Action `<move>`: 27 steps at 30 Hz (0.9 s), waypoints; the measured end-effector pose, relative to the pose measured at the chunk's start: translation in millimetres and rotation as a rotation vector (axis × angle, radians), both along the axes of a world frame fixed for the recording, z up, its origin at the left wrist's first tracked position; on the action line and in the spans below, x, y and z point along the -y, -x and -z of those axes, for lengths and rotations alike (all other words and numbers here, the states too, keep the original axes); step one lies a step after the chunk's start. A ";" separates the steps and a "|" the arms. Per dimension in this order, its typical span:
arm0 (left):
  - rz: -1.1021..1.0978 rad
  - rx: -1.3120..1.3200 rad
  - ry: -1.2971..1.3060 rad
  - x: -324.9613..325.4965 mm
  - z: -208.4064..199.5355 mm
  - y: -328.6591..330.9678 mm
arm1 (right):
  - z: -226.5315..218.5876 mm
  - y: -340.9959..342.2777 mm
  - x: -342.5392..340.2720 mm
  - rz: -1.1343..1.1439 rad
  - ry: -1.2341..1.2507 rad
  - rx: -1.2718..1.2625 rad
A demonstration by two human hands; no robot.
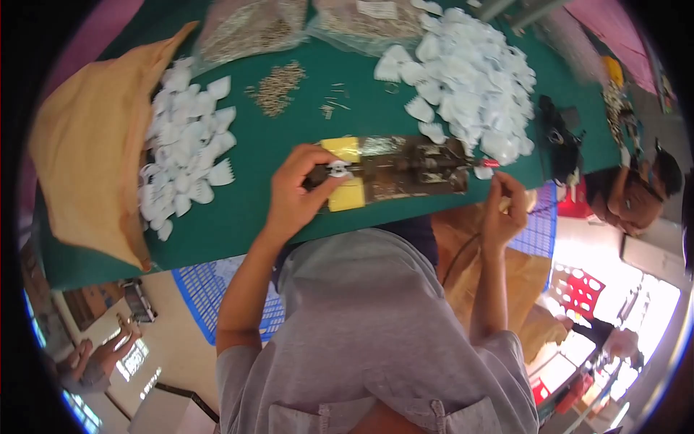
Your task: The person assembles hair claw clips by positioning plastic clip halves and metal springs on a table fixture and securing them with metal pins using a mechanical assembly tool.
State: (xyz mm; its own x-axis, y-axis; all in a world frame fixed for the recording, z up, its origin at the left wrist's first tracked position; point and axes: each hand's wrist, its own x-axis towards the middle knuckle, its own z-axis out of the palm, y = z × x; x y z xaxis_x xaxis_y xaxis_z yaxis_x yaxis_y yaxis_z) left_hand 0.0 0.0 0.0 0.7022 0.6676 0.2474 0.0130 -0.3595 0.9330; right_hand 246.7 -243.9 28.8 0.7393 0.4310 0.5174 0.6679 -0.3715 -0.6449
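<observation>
My left hand [305, 184] is at the left end of a dark metal fixture [390, 173], thumb and index finger closed on a small whitish part [338, 168]. Yellow pads [345, 200] lie on the fixture beside those fingers. A lever with a red grip [490, 163] sticks out at the fixture's right end. Just below the grip is my right hand [506, 210], its fingers curled and pinched together. Whether something small is between them is hidden. A white piece [483, 173] shows beside its fingertips.
White toothed plastic pieces form a big heap [481, 79] at the back right and another [184, 145] beside a brown sack [94, 152]. Small metal pins [278, 88] are piled on the green table [253, 152]. Plastic bags [249, 29] stand behind. Other people [636, 188] are farther off.
</observation>
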 end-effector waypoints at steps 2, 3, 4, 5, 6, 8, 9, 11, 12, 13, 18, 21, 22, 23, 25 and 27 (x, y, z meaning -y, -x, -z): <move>0.003 0.001 0.042 8.1 1.7 0.2 | -20.4 0.8 -21.4 -0.082 0.021 0.013; 0.007 0.016 0.023 -0.3 0.0 -12.3 | -29.9 -8.1 -46.3 -0.166 -0.007 0.029; 0.018 0.013 0.016 -0.3 -2.5 -10.8 | -36.4 -3.0 -65.0 -0.244 -0.023 0.027; 0.017 0.013 0.037 0.7 -5.0 -7.6 | -43.7 4.5 -86.1 -0.350 0.009 -0.009; 0.009 0.005 0.028 0.2 -5.0 -3.4 | -45.8 9.9 -107.3 -0.468 0.077 -0.046; 0.007 -0.007 0.065 1.3 -1.1 -0.7 | -39.7 11.7 -151.9 -0.678 0.255 -0.120; 0.007 -0.004 0.066 0.9 -0.7 -0.5 | -34.4 10.4 -173.2 -0.758 0.367 -0.158; 0.015 0.022 0.061 -0.6 1.4 -0.5 | -5.7 2.2 -210.0 -0.858 0.493 -0.226; 0.008 0.024 0.066 -1.4 0.7 0.0 | -1.8 3.9 -221.7 -0.865 0.500 -0.225; 0.011 0.014 0.061 -2.3 -1.4 -0.5 | 1.6 5.8 -230.4 -0.800 0.576 -0.176; 0.013 0.059 0.040 -4.1 -0.2 0.2 | -2.4 9.7 -243.1 -0.771 0.821 -0.069; 0.009 0.024 0.075 -4.1 -1.5 0.8 | -11.9 8.2 -224.4 -0.902 0.667 -0.053; 0.002 0.031 0.061 -3.7 0.6 1.7 | -30.3 14.7 -211.4 -0.965 0.605 -0.228; 0.001 0.038 0.044 -3.4 1.8 2.1 | -44.4 22.5 -197.1 -1.015 0.536 -0.406; 0.013 0.026 0.067 -4.2 -0.1 1.7 | -55.5 40.0 -170.8 -1.001 0.412 -0.443; 0.031 0.013 0.085 -3.6 1.1 1.2 | -55.4 47.0 -162.6 -1.001 0.373 -0.331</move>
State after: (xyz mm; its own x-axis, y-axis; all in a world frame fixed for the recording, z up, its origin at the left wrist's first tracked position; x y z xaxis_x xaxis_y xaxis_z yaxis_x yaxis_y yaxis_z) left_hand -1.2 3.6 -1.1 0.7200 0.6645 0.2001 -0.0090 -0.2794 0.9601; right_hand 199.7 -81.3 84.2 0.0490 0.9961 0.0737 0.5903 0.0307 -0.8066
